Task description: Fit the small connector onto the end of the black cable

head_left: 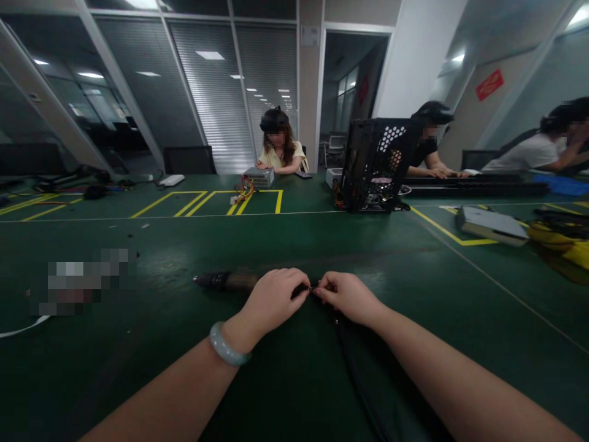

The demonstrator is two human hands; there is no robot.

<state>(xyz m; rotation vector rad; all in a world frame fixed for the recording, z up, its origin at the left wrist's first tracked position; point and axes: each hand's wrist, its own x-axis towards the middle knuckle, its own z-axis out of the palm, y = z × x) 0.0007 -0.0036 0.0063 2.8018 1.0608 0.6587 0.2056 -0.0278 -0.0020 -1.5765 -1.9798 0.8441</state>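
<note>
Both forearms reach forward from the bottom of the view and converge near the middle of the green bench (294, 245). The left arm carries a pale bangle (226, 345) at the wrist. The left hand (273, 302) lies knuckles up, its grip pressed together around the rear end of a dark cylindrical tool (225, 281), which lies flat on the bench and points left. The right hand (348, 297) meets it almost fingertip to fingertip, thumb and forefinger pinching a small part at the tool's end, where a black cable (356, 374) starts and runs back toward the viewer between the arms.

Farther off, a black perforated case (375, 162) stands on the bench beside yellow floor-style markings (207, 199). A grey flat box (490, 224) lies to the right. At the far edge, three people sit working, one with hands on a small metal unit (259, 177).
</note>
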